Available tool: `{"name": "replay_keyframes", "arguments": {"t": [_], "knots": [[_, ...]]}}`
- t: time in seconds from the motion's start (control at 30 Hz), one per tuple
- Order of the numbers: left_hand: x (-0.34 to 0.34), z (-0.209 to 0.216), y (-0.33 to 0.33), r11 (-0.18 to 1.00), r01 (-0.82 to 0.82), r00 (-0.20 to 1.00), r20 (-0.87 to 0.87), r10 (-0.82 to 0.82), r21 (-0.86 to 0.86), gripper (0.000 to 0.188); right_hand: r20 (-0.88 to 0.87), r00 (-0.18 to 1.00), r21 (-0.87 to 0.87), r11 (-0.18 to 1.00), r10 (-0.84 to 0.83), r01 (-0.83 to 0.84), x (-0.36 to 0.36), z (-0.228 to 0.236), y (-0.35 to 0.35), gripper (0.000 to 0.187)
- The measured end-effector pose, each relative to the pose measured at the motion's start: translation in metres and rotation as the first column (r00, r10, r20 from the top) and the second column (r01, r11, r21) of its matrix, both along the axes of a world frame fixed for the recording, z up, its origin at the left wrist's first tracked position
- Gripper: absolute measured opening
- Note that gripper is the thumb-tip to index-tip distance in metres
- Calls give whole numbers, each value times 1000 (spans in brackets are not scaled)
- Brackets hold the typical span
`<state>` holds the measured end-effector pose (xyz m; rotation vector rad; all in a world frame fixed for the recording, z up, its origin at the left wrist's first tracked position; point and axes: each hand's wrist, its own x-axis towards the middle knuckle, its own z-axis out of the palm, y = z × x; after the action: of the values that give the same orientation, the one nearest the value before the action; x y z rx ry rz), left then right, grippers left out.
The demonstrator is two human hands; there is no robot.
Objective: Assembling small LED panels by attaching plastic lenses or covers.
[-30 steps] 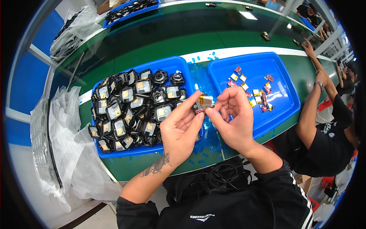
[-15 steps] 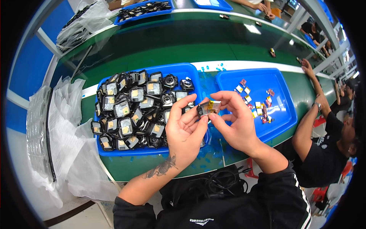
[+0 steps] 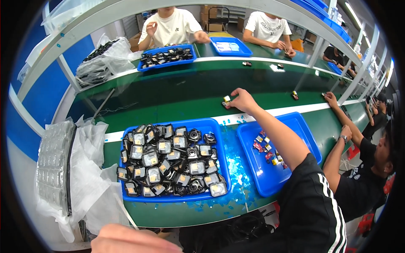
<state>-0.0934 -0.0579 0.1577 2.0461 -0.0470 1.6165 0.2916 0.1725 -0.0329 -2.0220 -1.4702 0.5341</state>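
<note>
My right hand (image 3: 245, 102) reaches far out over the green belt. Its fingertips are closed at the edge of a small electronic part (image 3: 227, 101) with yellow, white and dark red on it. The part is at the belt surface; whether it rests there fully I cannot tell. My left hand (image 3: 133, 241) shows at the lower edge, blurred and cut off, near the bench front. A blue tray (image 3: 225, 168) full of black watch-like housings (image 3: 164, 146) stands left of my right arm. Under that arm, another blue tray (image 3: 270, 185) holds several small yellow, white and red parts (image 3: 265, 145).
Blue scraps (image 3: 238, 168) litter the bench between the trays. White wrapping (image 3: 88, 168) and clear plastic trays (image 3: 55, 168) stand at left. Similar parts (image 3: 295, 95) lie along the belt. Two people in white shirts sit opposite; a co-worker's hand (image 3: 331, 100) reaches to the belt at right.
Both hands were together over the trays, holding a small part. My right hand has moved forward to the belt; my left has dropped to the lower edge. The view has tilted up.
</note>
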Motion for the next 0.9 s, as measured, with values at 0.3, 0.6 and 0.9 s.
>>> {"name": "replay_keyframes", "arguments": {"t": [0.3,0.6,0.9], "knots": [[-19,27,1,997,31,985,-172,-18,74,36,-63,995,135,988,-71,79,9,3,-18,47],[-1,6,48,1000,2,951,308,-11,28,39,380,609,-72,678,696,-731,-105,43,-91,39],[42,-3,84,889,-358,908,116,403,-287,30,415,602,-25,670,682,-742,-99,34,-89,45]]}}
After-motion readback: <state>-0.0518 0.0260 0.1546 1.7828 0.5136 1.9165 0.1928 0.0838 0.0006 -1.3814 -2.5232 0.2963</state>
